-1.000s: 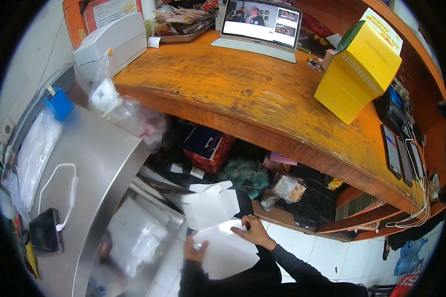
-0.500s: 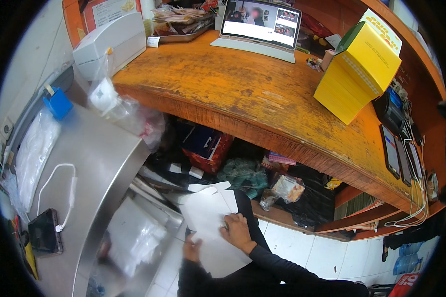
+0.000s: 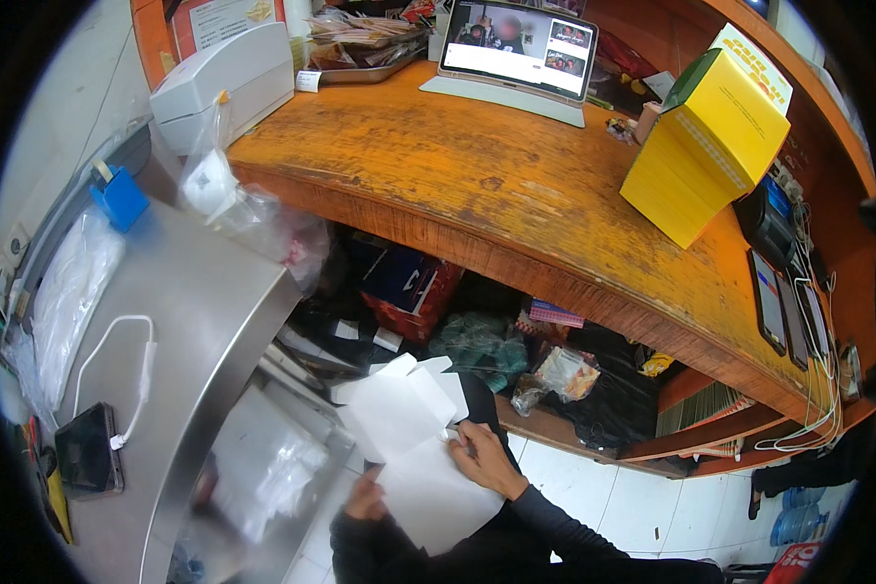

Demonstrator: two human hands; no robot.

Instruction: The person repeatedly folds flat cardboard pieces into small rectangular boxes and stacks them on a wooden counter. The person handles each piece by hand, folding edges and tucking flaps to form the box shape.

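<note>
A white cardboard box blank [image 3: 414,414], partly folded with several flaps raised at its far end, lies across my dark-clothed lap. My right hand [image 3: 487,459] grips its right edge, with thumb and fingers bent around a small flap near the fold. At the near left edge of the card is my left hand [image 3: 365,494]. Its fingers are blurred and partly curled, and whether they touch the card is unclear.
An orange wooden counter [image 3: 438,146] runs ahead, bearing a tablet [image 3: 516,49], a white machine [image 3: 222,83] and yellow folded cartons [image 3: 706,136]. A metal table [image 3: 180,311] at left carries a phone [image 3: 90,450]. Plastic bags [image 3: 268,467] sit below its edge.
The far part of the blank has tilted up at the fold, its flaps standing higher. My right hand shifted slightly right along the edge; my left hand moved a little left and nearer.
</note>
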